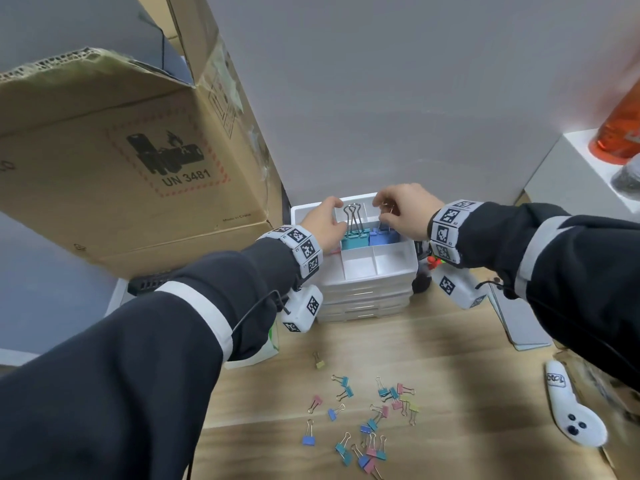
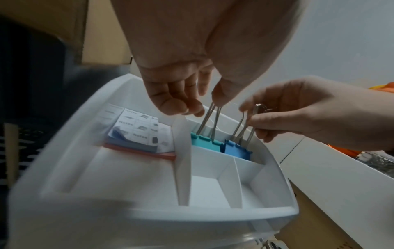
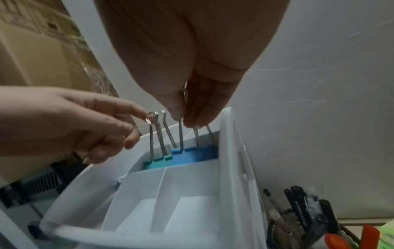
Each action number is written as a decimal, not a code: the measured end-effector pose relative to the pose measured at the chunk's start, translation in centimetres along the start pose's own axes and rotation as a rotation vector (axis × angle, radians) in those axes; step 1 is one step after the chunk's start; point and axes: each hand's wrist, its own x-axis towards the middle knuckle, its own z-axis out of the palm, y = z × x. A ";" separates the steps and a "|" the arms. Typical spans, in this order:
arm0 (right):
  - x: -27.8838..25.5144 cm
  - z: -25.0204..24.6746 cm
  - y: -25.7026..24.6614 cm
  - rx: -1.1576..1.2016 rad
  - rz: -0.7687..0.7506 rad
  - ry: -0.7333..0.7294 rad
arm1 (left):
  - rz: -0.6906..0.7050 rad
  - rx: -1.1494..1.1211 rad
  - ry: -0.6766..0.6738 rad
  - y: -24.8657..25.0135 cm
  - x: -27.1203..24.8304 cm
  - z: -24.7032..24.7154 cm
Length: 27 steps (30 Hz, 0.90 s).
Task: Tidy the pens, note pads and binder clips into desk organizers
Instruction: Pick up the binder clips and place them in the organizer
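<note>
A white desk organizer (image 1: 398, 268) with drawers stands at the back of the wooden desk. In a rear compartment of its top tray, a large teal binder clip (image 1: 351, 242) and a large blue binder clip (image 1: 381, 237) stand upright side by side. My left hand (image 1: 334, 211) has a fingertip against the top of the teal clip's wire handles (image 3: 155, 128), its other fingers loosely curled. My right hand (image 3: 185, 116) pinches the blue clip's (image 3: 196, 155) wire handles from above. Note pads (image 2: 138, 129) lie in the tray's left compartment. Several small coloured binder clips (image 1: 367, 417) are scattered on the desk in front.
A large cardboard box (image 1: 121, 150) stands close on the left. Right of the organizer are a mesh cup of pens (image 3: 302, 205), a grey pad (image 1: 519, 320), a white controller (image 1: 571, 410), and an orange bottle (image 1: 620, 133) on a white ledge.
</note>
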 end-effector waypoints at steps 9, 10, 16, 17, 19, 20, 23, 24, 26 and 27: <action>0.7 2.1 1.5 -0.140 -0.012 0.113 | 0.030 -0.006 0.059 0.4 1.0 0.7; 0.7 2.1 1.6 -0.177 -0.036 0.093 | 0.022 -0.019 0.059 0.4 1.0 0.7; 0.4 2.2 1.6 -0.195 -0.051 0.064 | 0.006 0.116 0.010 0.9 0.9 1.7; 0.3 2.2 1.6 -0.193 -0.038 0.059 | 0.006 0.133 0.009 0.8 1.0 1.8; 0.0 2.3 1.6 -0.175 -0.027 0.068 | -0.005 0.136 0.014 0.7 0.9 1.9; -0.3 2.4 1.6 -0.154 -0.030 0.084 | -0.010 0.126 0.017 0.6 0.8 1.8; -1.2 2.3 1.5 -0.099 -0.053 0.165 | -0.034 0.076 0.061 0.2 0.1 1.3; -1.5 2.1 1.4 -0.082 -0.063 0.193 | -0.035 0.062 0.083 0.0 -0.3 1.1; -2.2 2.0 1.1 -0.040 -0.099 0.241 | -0.008 0.058 0.126 -0.6 -1.4 0.7; -2.6 2.0 0.8 -0.023 -0.126 0.256 | 0.011 0.061 0.150 -1.0 -2.0 0.5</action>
